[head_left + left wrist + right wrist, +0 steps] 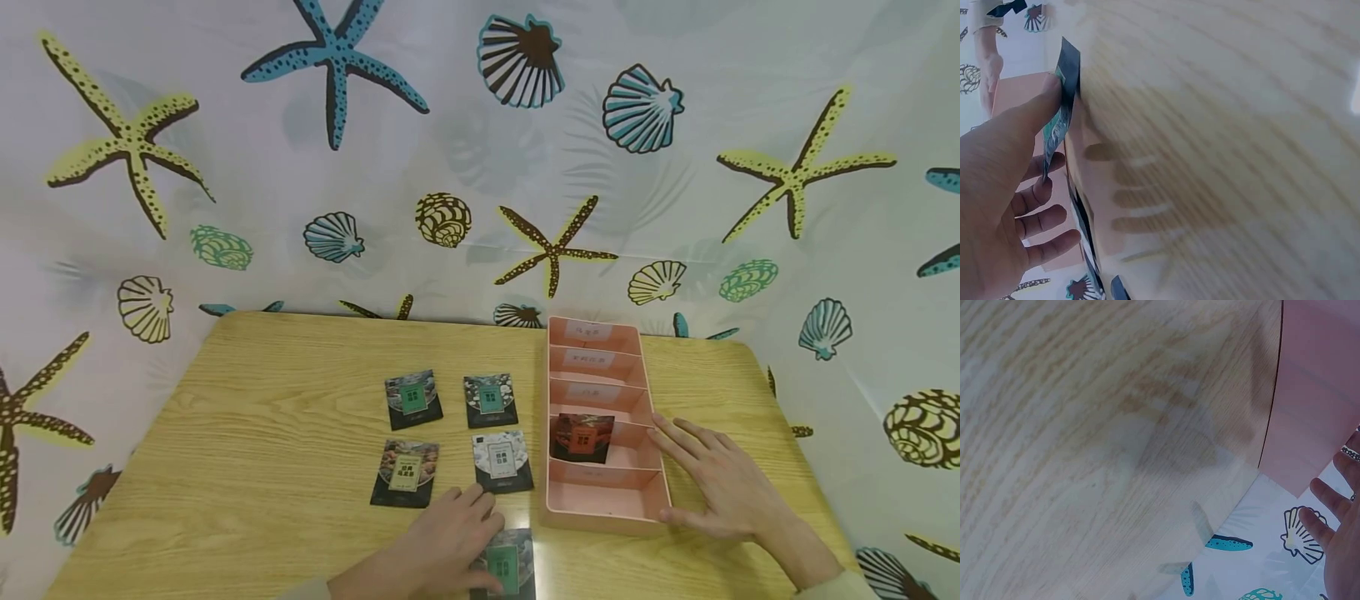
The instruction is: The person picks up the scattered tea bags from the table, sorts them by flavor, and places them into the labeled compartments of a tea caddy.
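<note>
My left hand [448,537] is at the near middle of the table. Its thumb and index finger pinch a dark tea packet with a green label [508,560]; the left wrist view shows this packet [1067,94] tilted on edge, the other fingers spread. Just right of it stands a pink divided box [607,523]. One tea packet with a red label [581,439] leans in the second compartment from the front. My right hand [723,487] rests along the box's right side, fingers extended to its rim and thumb at the near corner.
Left of the box lie a green-label packet [412,400], a teal-label packet [491,400], a yellow-label packet [405,475] and a white-label packet [502,461]. White paper labels mark the box's compartments. A patterned curtain [390,183] hangs behind the wooden table [247,442].
</note>
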Action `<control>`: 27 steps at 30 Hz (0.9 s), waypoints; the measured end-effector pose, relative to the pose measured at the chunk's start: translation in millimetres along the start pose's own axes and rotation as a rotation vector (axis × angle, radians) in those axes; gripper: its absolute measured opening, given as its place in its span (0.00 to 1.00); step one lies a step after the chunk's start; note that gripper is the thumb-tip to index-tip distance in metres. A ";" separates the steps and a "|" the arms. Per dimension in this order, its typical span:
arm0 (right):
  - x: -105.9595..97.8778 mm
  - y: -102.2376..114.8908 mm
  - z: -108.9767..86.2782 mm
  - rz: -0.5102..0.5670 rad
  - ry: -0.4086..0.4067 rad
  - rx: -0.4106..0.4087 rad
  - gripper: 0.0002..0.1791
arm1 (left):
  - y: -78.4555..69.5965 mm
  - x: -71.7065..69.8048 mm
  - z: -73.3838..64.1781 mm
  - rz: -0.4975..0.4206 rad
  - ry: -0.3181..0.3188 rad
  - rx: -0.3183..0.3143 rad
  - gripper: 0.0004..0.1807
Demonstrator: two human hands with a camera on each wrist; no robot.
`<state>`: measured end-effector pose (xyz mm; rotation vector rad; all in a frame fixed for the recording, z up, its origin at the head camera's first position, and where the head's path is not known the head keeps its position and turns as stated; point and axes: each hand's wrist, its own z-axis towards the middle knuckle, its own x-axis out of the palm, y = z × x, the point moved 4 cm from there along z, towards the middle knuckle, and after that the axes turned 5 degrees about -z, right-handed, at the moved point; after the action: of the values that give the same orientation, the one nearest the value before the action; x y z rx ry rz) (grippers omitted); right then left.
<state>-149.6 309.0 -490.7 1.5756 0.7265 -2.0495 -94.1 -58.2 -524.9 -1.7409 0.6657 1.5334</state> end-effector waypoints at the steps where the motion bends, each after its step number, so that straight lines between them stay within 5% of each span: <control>1: 0.2 0.0 0.0 -0.003 -0.003 -0.003 0.59 | 0.2 -1.8 0.1 0.003 -0.008 -0.008 0.35; 14: -0.5 0.2 0.9 0.008 -0.013 -0.010 0.60 | 3.8 -22.9 3.3 0.013 -0.109 -0.093 0.18; 27: -1.6 1.1 1.4 0.009 -0.006 -0.010 0.59 | 2.0 -52.1 14.1 0.134 -0.273 -0.093 0.17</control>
<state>-149.5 307.3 -489.0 1.5636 0.7242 -2.0404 -112.8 -52.2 -474.5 -1.5387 0.5891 1.8792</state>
